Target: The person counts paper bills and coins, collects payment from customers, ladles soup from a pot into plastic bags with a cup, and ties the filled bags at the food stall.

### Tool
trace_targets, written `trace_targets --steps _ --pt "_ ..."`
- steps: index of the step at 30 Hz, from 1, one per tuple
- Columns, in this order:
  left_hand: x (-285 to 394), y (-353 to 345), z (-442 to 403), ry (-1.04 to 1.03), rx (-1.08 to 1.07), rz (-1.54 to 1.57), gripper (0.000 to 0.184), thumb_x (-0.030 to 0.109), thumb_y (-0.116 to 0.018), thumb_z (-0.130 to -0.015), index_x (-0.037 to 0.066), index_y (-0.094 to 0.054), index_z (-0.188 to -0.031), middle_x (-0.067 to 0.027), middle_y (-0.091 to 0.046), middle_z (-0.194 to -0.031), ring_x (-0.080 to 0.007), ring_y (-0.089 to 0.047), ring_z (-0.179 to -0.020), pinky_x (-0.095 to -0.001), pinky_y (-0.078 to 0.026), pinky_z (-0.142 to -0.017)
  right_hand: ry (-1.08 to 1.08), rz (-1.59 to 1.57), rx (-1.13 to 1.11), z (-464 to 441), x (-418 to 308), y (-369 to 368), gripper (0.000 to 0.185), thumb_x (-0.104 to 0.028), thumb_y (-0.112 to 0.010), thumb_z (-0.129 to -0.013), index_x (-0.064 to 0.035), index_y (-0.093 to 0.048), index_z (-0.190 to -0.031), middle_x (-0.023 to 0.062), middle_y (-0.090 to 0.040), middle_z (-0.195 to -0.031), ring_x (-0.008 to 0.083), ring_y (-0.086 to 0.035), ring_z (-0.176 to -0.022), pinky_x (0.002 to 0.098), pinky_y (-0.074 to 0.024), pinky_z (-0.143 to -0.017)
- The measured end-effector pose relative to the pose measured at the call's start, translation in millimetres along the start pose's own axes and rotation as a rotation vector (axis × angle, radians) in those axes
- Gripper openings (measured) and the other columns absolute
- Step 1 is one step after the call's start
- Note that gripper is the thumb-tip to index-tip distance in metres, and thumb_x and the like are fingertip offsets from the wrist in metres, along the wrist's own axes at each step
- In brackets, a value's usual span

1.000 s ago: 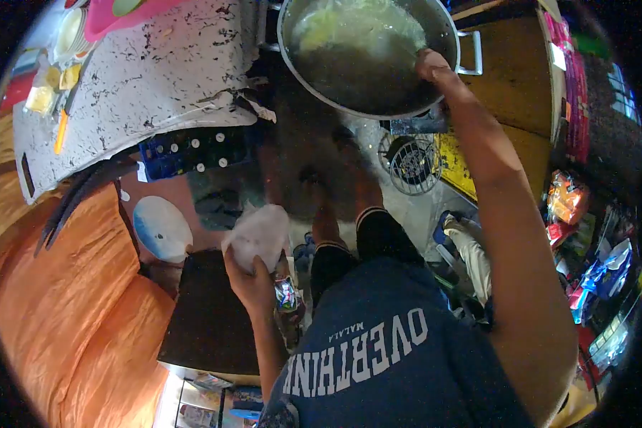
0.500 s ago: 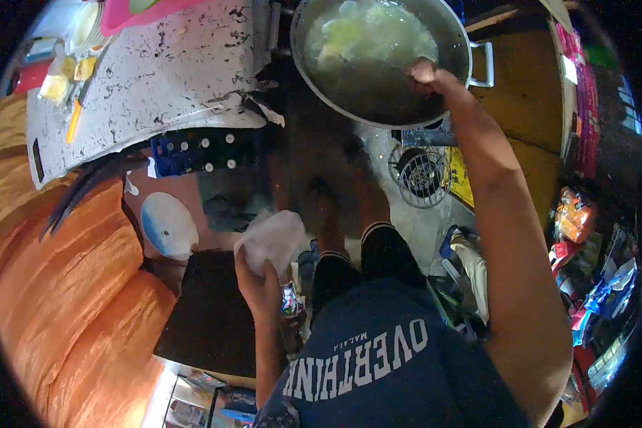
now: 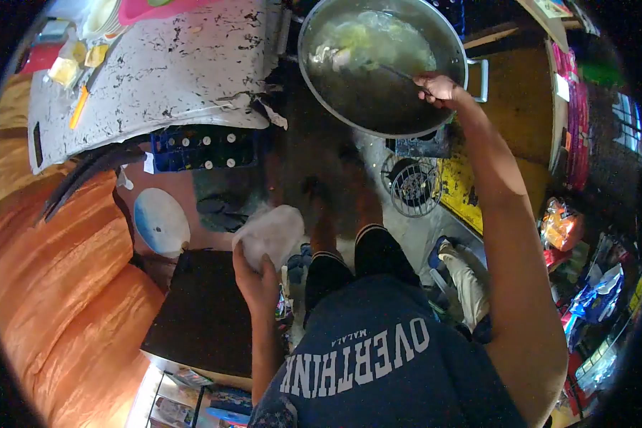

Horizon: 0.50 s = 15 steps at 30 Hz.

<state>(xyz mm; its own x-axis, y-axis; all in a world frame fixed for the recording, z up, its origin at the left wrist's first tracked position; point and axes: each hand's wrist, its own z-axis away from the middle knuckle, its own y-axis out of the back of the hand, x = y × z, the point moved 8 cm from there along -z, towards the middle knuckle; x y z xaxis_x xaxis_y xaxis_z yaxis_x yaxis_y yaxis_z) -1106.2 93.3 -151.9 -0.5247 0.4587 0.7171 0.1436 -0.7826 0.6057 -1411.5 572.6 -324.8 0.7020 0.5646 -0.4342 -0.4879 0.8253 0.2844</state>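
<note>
Slim, straight utensil (image 3: 398,73) newly in view

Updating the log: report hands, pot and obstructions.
Right hand grips dark utensil, reaching into pot of cloudy liquid. Left hand holds pale translucent item, possibly a bag. Nothing visibly blocking utensil.

Large white block capitals (image 3: 357,359) reading "OVERTHINK" run across the front of the dark navy cloth T-shirt (image 3: 399,374), upside down to the camera. Nearer the shirt's hem, centred along that word, much smaller white capitals (image 3: 347,341) read "MALALA"; print on the shiny blue-and-white plastic packet (image 3: 598,294) is too blurred to read.
</note>
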Motion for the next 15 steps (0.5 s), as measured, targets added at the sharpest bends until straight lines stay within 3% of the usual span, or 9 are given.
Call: trace_targets --steps 4,7,8,10,11,13,15 --pt "1 1 0 0.014 0.001 0.034 0.056 -0.002 -0.056 -0.082 -0.011 -0.036 -0.133 -0.0265 -0.046 -0.132 -0.0349 -0.046 -0.124 -0.0391 -0.037 -0.103 -0.051 -0.022 0.011 1 8 6 0.047 -0.036 -0.054 -0.094 -0.0164 -0.045 -0.136 -0.0021 -0.054 -0.074 0.0046 -0.038 -0.050 0.0223 -0.0283 -0.038" --pt "11 -1 1 0.022 -0.013 0.115 0.055 -0.001 -0.056 -0.082 -0.011 -0.036 -0.133 -0.0262 -0.046 -0.131 -0.0339 -0.046 -0.124 -0.0391 -0.036 -0.104 0.007 0.050 0.023 -22 23 20 0.048 -0.034 -0.056 -0.092 -0.0134 -0.048 -0.134 0.0013 -0.060 -0.081 0.0073 -0.045 -0.052 0.0242 -0.0371 -0.042" --pt "12 -1 1 0.026 -0.011 0.112 0.055 -0.001 -0.056 -0.082 -0.011 -0.036 -0.133 -0.0262 -0.046 -0.131 -0.0339 -0.046 -0.124 -0.0391 -0.036 -0.104 0.308 0.324 0.137 -59 27 37 0.046 -0.031 -0.057 -0.090 -0.0115 -0.050 -0.132 0.0056 -0.063 -0.087 0.0134 -0.053 -0.058 0.0284 -0.0434 -0.050" --pt "15 -3 -1 0.000 -0.022 0.117 0.055 -0.001 -0.056 -0.083 -0.011 -0.036 -0.133 -0.0259 -0.046 -0.132 -0.0326 -0.045 -0.124 -0.0389 -0.036 -0.104 0.498 1.022 0.444 -23 -15 28 0.040 -0.021 -0.054 -0.087 -0.0107 -0.055 -0.126 0.0181 -0.065 -0.106 0.0328 -0.065 -0.086 0.0401 -0.0521 -0.077" --pt "13 -3 -1 0.003 -0.020 0.115 0.055 -0.001 -0.056 -0.083 -0.011 -0.036 -0.133 -0.0259 -0.046 -0.132 -0.0326 -0.045 -0.124 -0.0389 -0.036 -0.104 0.501 1.022 0.440 -11 -31 24 0.040 -0.021 -0.054 -0.087 -0.0107 -0.055 -0.126 0.0181 -0.065 -0.106 0.0328 -0.065 -0.086 0.0401 -0.0521 -0.077" --pt "7 -4 -2 0.023 -0.036 0.008 0.054 -0.001 -0.055 -0.083 -0.010 -0.035 -0.133 -0.0255 -0.045 -0.132 -0.0318 -0.046 -0.124 -0.0387 -0.036 -0.104 0.237 1.175 0.413 -4 -32 24 0.035 -0.016 -0.049 -0.088 -0.0128 -0.057 -0.122 0.0226 -0.063 -0.104 0.0401 -0.061 -0.096 0.0465 -0.0499 -0.082" --pt "5 -2 -2 0.018 -0.030 0.051 0.054 -0.002 -0.055 -0.084 -0.010 -0.035 -0.134 -0.0256 -0.045 -0.132 -0.0320 -0.046 -0.124 -0.0387 -0.036 -0.104 0.263 1.060 0.507 22 -37 30 0.030 -0.016 -0.046 -0.089 -0.0142 -0.059 -0.116 0.0223 -0.064 -0.101 0.0402 -0.061 -0.095 0.0474 -0.0501 -0.081"
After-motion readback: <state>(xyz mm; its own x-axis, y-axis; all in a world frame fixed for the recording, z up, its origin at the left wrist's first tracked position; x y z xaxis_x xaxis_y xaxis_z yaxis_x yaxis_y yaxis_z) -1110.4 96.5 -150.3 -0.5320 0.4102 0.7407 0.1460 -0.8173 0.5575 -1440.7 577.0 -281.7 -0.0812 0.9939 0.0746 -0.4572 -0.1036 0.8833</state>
